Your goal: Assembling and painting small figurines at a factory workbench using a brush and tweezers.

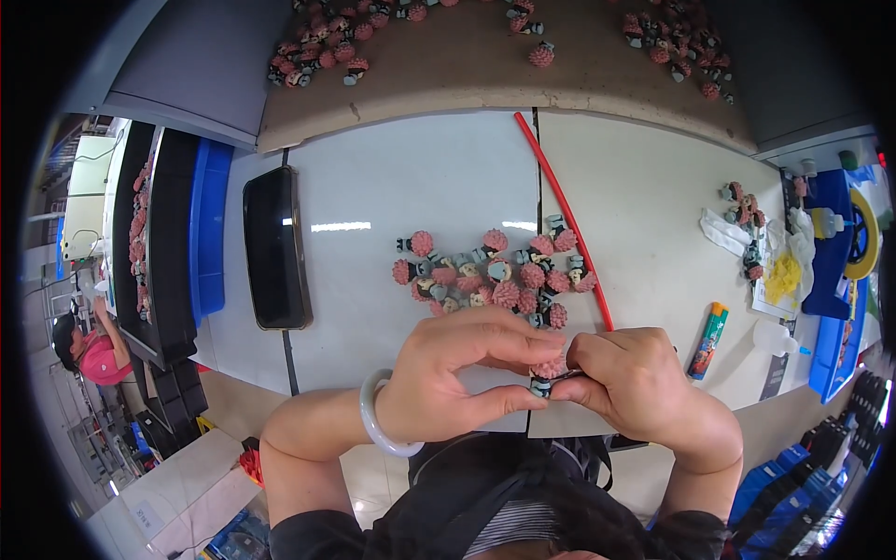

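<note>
A small figurine (547, 368) with bumpy pink hair and a grey and black body is held upright between the thumb and fingers of my left hand (448, 373). My right hand (623, 378) is closed against the figurine's right side. A thin dark piece shows between its fingertips, too hidden to name. Just beyond my hands lies a loose cluster of similar pink-haired figurines (505, 295) on the white table (373, 177). A light-coloured bangle (371, 411) circles my left wrist.
A phone (277, 247) lies at left, and a red rod (560, 191) slants beyond my right hand. More figurines (327, 58) sit on the brown ledge. Rightward are a green-orange tube (708, 341) and a white bottle (773, 338). A person (93, 350) in pink works far left.
</note>
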### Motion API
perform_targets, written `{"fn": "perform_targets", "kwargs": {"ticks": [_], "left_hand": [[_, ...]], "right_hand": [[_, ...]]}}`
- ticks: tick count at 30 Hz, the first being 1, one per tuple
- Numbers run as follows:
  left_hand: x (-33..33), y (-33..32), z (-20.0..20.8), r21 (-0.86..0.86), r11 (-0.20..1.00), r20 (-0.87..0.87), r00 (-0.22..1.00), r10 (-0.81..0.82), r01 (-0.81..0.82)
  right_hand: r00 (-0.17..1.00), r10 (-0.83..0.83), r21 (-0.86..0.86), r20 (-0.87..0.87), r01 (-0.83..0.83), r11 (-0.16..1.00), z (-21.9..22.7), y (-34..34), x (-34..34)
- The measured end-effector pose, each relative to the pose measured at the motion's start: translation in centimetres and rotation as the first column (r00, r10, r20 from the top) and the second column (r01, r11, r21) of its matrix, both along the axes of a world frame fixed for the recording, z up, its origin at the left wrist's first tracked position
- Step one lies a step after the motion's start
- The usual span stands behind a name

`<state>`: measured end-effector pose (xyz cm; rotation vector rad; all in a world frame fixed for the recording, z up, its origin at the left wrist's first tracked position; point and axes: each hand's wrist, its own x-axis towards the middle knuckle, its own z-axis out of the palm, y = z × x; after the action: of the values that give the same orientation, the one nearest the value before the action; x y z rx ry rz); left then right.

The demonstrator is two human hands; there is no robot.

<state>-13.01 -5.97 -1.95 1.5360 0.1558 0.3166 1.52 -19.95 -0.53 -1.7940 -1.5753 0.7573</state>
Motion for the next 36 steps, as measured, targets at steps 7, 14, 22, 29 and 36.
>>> {"fn": "perform_targets", "kwargs": {"ticks": [7, 14, 22, 29, 36], "left_hand": [[-0.02, 0.02, 0.06, 0.005, 1.0, -0.004, 1.0, 0.003, -0.003], [-0.26, 0.2, 0.25, -0.013, 1.0, -0.047, 0.999, -0.016, 0.016], [-0.17, 0.08, 0.29, -0.03, 0.999, -0.06, 0.998, -0.025, 0.024], [-0.29, 0.08, 0.34, -0.038, 0.999, -0.03, 0.999, -0.025, 0.024], [-0.33, 0.35, 0.28, 0.055, 0.998, 0.045, 0.999, 0.031, -0.034]], "right_hand": [[1.0, 0.007, -0.001, -0.008, -0.007, 1.0, -0.01, -0.02, 0.03], [1.0, 0.026, -0.013, -0.008, -0.026, 1.0, -0.16, 0.07, -0.01], [0.995, 0.064, -0.069, -0.078, -0.069, 0.995, -0.02, 0.11, 0.32], [0.996, 0.071, 0.018, -0.045, -0.07, 0.997, -0.16, 0.02, 0.12], [0.982, -0.015, 0.235, 0.189, -0.03, 0.971, 0.39, 0.09, 0.31]]}}
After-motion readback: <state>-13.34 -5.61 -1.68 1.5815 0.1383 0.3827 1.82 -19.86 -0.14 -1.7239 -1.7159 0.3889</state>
